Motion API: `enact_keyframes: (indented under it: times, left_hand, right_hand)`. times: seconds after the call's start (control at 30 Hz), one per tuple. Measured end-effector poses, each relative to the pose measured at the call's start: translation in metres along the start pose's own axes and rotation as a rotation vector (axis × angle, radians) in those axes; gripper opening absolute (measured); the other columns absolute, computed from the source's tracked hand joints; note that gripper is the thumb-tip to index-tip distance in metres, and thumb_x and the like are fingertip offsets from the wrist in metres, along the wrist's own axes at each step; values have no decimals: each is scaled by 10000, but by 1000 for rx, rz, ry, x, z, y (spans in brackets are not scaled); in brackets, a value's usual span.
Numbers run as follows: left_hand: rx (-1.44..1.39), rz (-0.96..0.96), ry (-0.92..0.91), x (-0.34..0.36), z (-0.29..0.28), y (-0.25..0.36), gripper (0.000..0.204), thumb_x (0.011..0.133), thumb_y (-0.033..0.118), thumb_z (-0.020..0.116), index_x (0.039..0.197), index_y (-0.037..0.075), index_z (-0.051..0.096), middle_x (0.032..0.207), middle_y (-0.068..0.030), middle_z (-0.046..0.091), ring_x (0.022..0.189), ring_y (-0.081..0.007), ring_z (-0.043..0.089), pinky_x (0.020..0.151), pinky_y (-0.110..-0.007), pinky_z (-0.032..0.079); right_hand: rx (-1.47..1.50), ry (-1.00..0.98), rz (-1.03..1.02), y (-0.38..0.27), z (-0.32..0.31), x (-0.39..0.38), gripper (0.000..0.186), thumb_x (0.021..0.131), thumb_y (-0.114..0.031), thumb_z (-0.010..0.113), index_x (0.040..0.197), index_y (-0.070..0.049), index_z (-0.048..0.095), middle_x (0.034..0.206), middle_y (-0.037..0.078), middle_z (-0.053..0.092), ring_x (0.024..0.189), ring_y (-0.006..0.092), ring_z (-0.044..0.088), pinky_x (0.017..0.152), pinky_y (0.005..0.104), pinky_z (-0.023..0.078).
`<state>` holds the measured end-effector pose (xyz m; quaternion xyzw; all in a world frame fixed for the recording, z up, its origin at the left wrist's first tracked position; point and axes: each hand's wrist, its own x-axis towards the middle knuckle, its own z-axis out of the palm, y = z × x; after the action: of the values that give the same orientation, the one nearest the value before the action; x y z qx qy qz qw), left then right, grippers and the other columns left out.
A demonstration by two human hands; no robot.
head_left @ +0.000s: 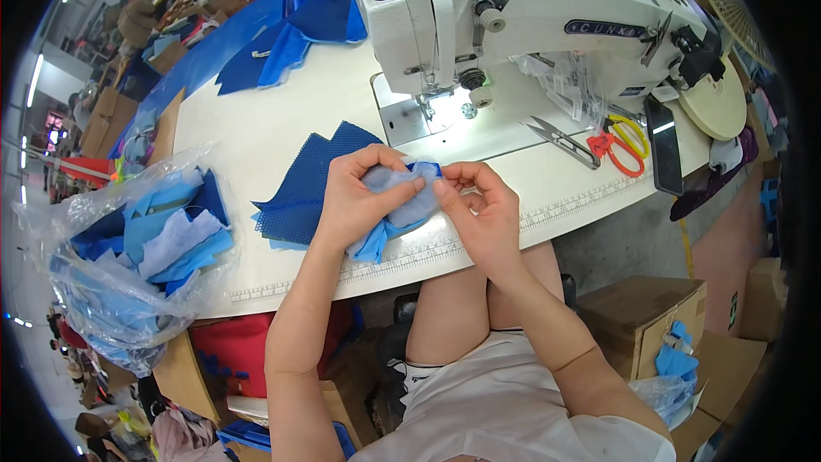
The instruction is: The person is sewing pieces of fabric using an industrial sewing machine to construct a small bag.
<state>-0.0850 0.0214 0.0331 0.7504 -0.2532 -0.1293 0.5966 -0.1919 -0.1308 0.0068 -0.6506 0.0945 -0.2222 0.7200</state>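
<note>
Both hands meet over the front of a white sewing table (530,175). My left hand (363,192) pinches a light blue fabric piece (409,212), its thumb laid on the upper edge. At the right end of that edge, thumb and fingertips of my right hand (483,205) grip a small bright blue fold. The cloth hangs loosely down toward the table's front edge. Left of it, partly under my left hand, lies dark blue mesh fabric (312,175). Behind my hands stands a white sewing machine (428,60), its needle area lit and apart from the cloth.
Thread snips (564,142), red-and-yellow-handled scissors (617,154) and a black phone (664,141) lie at right. A clear plastic bag (111,299) of blue fabric pieces sits at left. More blue pieces (286,51) lie behind. A cardboard box (633,312) stands below right.
</note>
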Motion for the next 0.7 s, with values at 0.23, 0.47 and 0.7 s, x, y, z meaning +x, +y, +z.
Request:
enact_keyframes:
  times: [0.23, 0.47, 0.7]
  left_hand:
    - [16, 51, 8, -1, 1, -2, 220, 727, 107, 863, 806, 32, 672, 866, -20, 672, 802, -82, 609, 727, -225, 480]
    - [9, 43, -4, -1, 0, -1, 184, 769, 23, 833, 810, 20, 653, 905, -47, 695, 840, -95, 622, 779, -228, 493]
    - [16, 55, 2, -1, 1, -2, 185, 783, 19, 822, 791, 24, 637, 907, -58, 704, 841, -106, 631, 782, -237, 496]
  right_hand:
    - [29, 23, 40, 6, -1, 1, 143, 970, -94, 676, 1050, 24, 667, 920, 62, 686, 773, 80, 609, 636, 219, 502]
    - [21, 27, 50, 4, 1, 1, 144, 969, -93, 679, 1045, 28, 666, 927, 71, 687, 785, 82, 614, 646, 221, 508]
    - [20, 29, 58, 2, 1, 1, 154, 965, -99, 685, 1052, 28, 670, 943, 79, 693, 802, 98, 636, 669, 236, 531]
